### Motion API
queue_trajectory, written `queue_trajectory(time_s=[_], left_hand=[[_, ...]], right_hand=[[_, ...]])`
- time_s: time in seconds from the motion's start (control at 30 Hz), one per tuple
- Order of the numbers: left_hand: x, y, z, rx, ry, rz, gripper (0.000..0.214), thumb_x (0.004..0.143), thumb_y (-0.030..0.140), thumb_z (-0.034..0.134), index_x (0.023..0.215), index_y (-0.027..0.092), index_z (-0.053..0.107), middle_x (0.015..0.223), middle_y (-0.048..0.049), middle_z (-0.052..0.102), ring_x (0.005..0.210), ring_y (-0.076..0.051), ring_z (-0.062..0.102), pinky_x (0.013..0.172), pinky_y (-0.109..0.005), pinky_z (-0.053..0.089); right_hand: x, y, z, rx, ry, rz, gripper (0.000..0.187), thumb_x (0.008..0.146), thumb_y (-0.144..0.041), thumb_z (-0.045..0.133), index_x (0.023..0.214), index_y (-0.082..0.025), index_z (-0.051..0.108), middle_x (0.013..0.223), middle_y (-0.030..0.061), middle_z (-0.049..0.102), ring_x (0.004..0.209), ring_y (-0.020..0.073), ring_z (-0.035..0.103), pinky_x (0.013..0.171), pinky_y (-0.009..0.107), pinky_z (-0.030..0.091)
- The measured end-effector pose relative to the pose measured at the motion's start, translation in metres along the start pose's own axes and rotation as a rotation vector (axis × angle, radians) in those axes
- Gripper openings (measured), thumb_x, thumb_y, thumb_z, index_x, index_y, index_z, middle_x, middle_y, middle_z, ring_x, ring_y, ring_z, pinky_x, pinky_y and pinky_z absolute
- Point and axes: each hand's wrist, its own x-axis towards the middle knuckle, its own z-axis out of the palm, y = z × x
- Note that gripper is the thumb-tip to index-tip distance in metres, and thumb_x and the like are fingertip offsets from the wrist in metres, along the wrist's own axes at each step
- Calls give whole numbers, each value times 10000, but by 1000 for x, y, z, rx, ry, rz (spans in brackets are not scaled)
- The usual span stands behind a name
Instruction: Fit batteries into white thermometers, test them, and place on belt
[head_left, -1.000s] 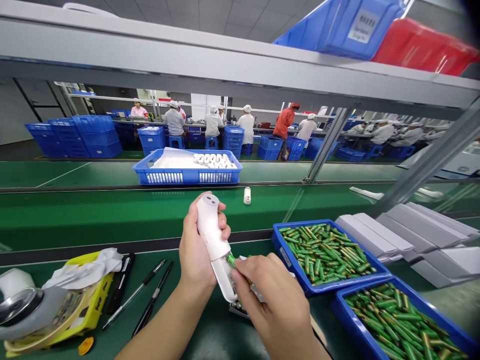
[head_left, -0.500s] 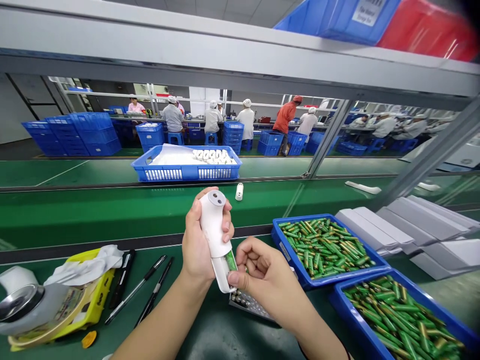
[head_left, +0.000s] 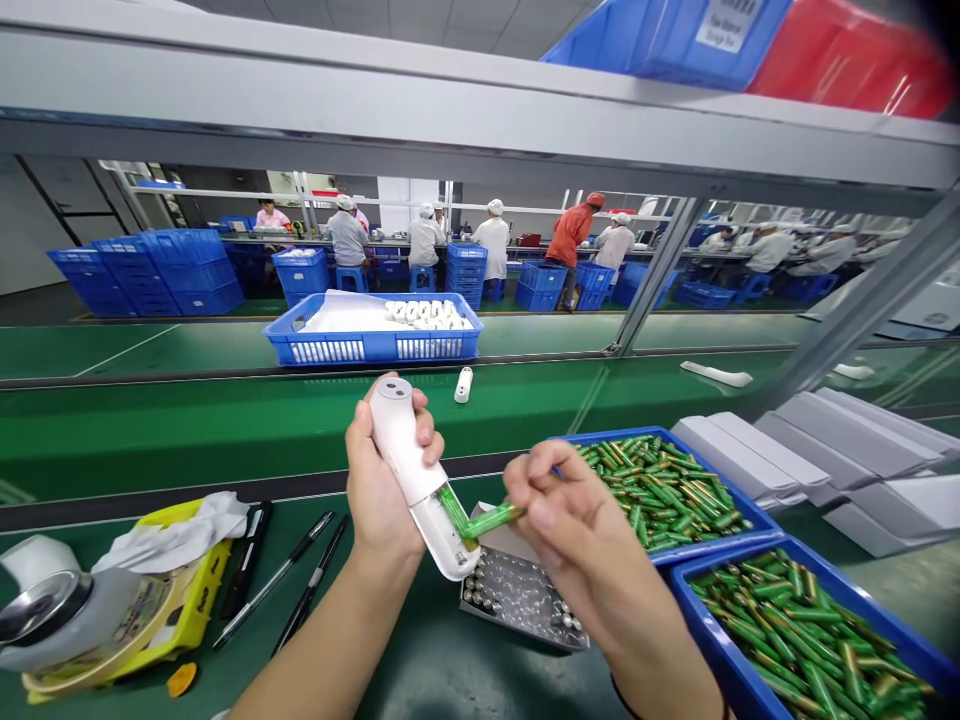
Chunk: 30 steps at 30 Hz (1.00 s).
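My left hand (head_left: 379,480) is wrapped round a white handheld device (head_left: 409,462), tilted with its open battery bay toward me. One green battery (head_left: 451,507) lies in the bay. My right hand (head_left: 570,530) pinches a second green battery (head_left: 491,520), its tip at the bay's lower end. Under the hands lies a clear packet of batteries (head_left: 517,597) on the green bench.
Two blue trays of green batteries (head_left: 660,495) (head_left: 806,630) stand at the right, grey boxes (head_left: 817,455) behind them. Pens (head_left: 292,585) and a yellow tray (head_left: 184,610) lie left. A blue basket (head_left: 371,345) and a white device (head_left: 463,384) sit on the conveyor. Workers sit far behind.
My right hand has drawn back to the right and now brings a second green battery to the bay. The white device has tilted further left. The small device on the belt has drifted left.
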Motion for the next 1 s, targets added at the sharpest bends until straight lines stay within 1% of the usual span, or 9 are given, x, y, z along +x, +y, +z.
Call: queue_trajectory(time_s=[0.13,0.23,0.37,0.5,0.6,0.67,0.77,0.87,1.0], left_hand=[[-3,-3,0,6,18,-23,208,899,321,418,842,181,560,740,-14,540,462,-48,424,376,-121,382],[-6,-3,1,8,32,-14,226,911,317,391,863,193,574,740,-11,546,461,-51,437,376,-126,384],[-5,-3,2,17,51,-46,257,922,314,359,879,197,583,743,-10,550,464,-56,442,376,-132,382],[-3,-6,1,56,60,-9,212,897,309,413,878,185,583,742,-14,549,487,-61,456,383,-132,378],[-6,-10,1,93,45,19,193,886,318,440,894,190,583,746,-13,554,495,-65,465,398,-140,386],[-11,-15,1,130,40,39,186,880,332,455,919,203,582,752,-14,566,493,-72,468,401,-151,390],[-18,-22,1,185,38,64,188,880,353,469,950,220,581,771,-18,583,493,-81,472,413,-171,403],[-19,-24,-2,204,66,103,203,898,374,472,975,219,577,781,-15,587,500,-76,480,439,-174,413],[-9,-21,-7,145,160,124,272,908,418,490,1002,181,585,794,-25,600,565,-73,522,517,-165,445]], right_hand=[[-3,16,9,-370,-62,-165,45,860,-235,591,887,-227,556,868,14,527,653,110,474,575,227,418],[-5,18,9,-683,-169,-294,135,919,-159,492,990,-242,572,920,20,561,787,134,529,673,237,427],[-5,11,2,-871,-229,-310,163,956,-171,421,1035,-226,553,887,19,608,759,141,546,661,247,417],[-4,5,-2,-813,-171,-263,173,962,-226,432,930,-217,602,796,18,576,713,146,536,627,255,414],[-4,6,-3,-736,-205,-199,217,952,-242,454,845,-209,640,789,28,536,742,154,536,635,259,427],[-3,8,-2,-732,-196,-140,154,930,-232,488,873,-210,629,811,25,535,734,149,530,622,255,428],[-4,15,0,-702,-78,-94,60,867,-210,574,927,-216,568,788,-4,537,676,130,511,587,236,429],[-7,21,6,-746,-56,-191,129,845,-228,615,968,-216,578,833,10,557,722,144,538,621,246,461],[-12,30,10,-916,-193,-366,446,868,-163,573,1294,-232,461,1222,103,537,1112,226,527,904,337,472]])
